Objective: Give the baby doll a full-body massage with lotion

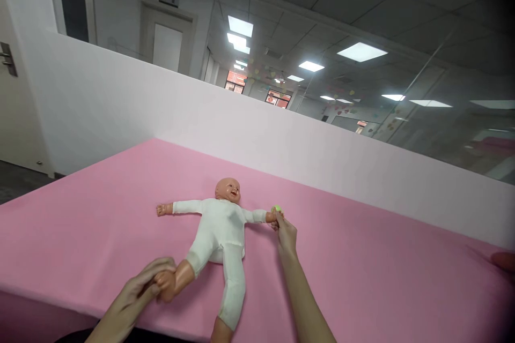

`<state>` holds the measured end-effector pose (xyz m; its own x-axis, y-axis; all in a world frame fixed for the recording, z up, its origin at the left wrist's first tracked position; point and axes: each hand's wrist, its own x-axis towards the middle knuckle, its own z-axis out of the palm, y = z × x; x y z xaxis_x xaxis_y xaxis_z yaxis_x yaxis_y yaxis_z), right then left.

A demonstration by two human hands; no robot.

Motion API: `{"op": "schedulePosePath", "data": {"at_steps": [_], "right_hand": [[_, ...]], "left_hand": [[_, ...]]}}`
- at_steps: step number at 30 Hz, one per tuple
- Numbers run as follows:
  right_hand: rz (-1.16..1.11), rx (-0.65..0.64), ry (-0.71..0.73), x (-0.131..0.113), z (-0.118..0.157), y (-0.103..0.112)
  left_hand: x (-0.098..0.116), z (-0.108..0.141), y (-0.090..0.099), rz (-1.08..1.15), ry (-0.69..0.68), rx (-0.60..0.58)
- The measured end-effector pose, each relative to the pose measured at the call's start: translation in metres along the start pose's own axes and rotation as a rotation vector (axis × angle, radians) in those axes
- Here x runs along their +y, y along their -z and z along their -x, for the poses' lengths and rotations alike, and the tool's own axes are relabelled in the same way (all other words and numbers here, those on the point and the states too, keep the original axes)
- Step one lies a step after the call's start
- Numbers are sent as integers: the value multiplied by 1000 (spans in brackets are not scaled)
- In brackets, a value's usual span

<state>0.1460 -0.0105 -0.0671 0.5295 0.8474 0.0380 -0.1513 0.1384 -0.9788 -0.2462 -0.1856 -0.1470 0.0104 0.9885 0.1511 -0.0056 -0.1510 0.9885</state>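
Observation:
A baby doll (219, 236) in a white one-piece suit lies on its back on the pink sheet (362, 268), arms spread and legs toward me. My left hand (139, 289) grips the doll's bare foot at the near edge of the sheet. My right hand (285, 231) reaches out to the doll's hand on the right and pinches a small green object (276, 208) there. The doll's other leg hangs over the near edge.
A low white partition (322, 150) runs along the far side of the pink surface. Behind it are glass walls, ceiling lights and a door (166, 45). A white door with a handle (8, 59) stands at far left. A reddish object (504, 261) sits at the right edge.

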Motion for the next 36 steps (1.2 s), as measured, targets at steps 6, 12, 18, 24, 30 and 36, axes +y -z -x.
{"op": "schedulePosePath", "data": {"at_steps": [6,12,18,24,30,36], "right_hand": [[-112,185,-193,37,-4,37],[-162,53,-82,9,2,5],[141,-235,155,-13,37,-56],[289,-403,278,4,66,-85],[170,-232,151,-6,33,-54],[-48,69,-73,14,0,8]], "left_hand": [[-37,46,24,-20,147,176],[-7,15,7,16,43,160],[28,-43,-43,70,-71,1],[30,-80,-84,129,-126,-108],[32,-53,-60,98,-78,-67],[-7,11,-6,1,40,61]]}}
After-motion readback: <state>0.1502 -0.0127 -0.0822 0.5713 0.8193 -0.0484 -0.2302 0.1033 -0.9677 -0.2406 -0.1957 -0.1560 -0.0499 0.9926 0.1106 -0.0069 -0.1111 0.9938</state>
